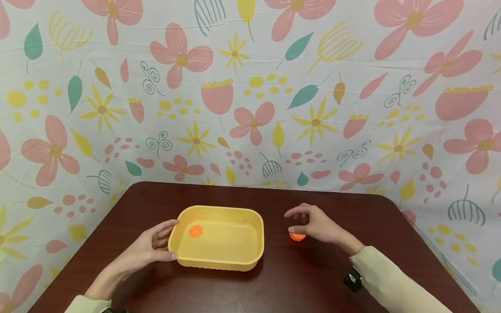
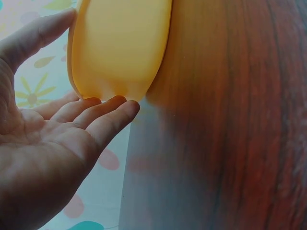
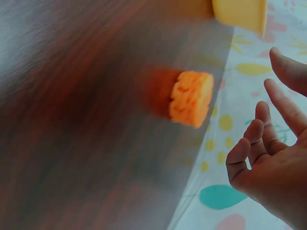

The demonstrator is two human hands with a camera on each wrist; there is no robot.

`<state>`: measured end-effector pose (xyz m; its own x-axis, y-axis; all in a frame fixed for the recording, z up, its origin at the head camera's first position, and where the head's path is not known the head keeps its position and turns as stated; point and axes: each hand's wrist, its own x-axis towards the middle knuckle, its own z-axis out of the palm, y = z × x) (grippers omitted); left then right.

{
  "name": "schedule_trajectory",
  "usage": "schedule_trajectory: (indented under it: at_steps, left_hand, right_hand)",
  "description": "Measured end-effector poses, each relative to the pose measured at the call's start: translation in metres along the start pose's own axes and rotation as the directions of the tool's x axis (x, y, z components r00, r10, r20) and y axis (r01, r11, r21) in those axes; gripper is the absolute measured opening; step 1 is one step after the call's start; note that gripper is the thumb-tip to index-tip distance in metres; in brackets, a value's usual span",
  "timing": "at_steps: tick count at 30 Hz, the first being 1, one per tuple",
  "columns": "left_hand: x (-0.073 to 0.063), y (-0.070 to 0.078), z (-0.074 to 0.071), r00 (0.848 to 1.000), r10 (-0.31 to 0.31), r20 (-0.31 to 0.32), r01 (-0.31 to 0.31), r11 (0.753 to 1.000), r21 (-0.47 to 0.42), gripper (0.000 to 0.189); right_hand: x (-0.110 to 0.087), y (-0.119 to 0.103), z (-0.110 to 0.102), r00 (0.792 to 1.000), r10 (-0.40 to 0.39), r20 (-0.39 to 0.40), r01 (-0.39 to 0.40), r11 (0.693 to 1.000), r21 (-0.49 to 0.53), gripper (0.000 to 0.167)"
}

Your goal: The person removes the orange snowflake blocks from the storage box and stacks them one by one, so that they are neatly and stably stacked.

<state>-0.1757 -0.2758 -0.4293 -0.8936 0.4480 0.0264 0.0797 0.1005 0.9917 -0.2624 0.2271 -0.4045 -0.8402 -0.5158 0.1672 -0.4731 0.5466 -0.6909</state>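
Note:
A yellow rectangular plastic basin [image 1: 219, 264] stands on the table. My left hand [image 1: 145, 248] holds its left end, the thumb at the near corner and the fingers against the side and underside. Inside the basin, near its left end, lies a flat, round orange piece [image 1: 195, 231]. To the right of the basin, my right hand [image 1: 318, 224] hovers with bent, parted fingers. Just below it is a second orange piece [image 3: 192, 99], short and thick with a bumpy side. The right wrist view shows a gap between this piece and the fingers.
The dark reddish-brown table [image 1: 282, 282] has rounded far corners. A white cloth [image 1: 250, 87] printed with flowers and leaves hangs behind it and along its sides. A black device [image 1: 353, 279] is strapped at the right wrist, over a pale sleeve [image 1: 391, 278].

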Motion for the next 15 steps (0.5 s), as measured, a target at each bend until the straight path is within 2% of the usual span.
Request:
schedule_trajectory:
  at_steps: [8,15]
  left_hand:
    - [-0.001,-0.002,0.001,1.000,-0.001,-0.001,0.001,1.000,0.004,0.091]
    - [0.000,-0.001,0.000,1.000,-0.008,-0.007,0.008,1.000,0.012,0.090]
  right_hand:
    - [0.015,-0.018,0.007,0.996,-0.060,0.062,0.061,0.998,-0.008,0.031]
    - [0.031,-0.034,0.017,0.992,-0.095,0.078,0.097,0.995,-0.021,0.029]
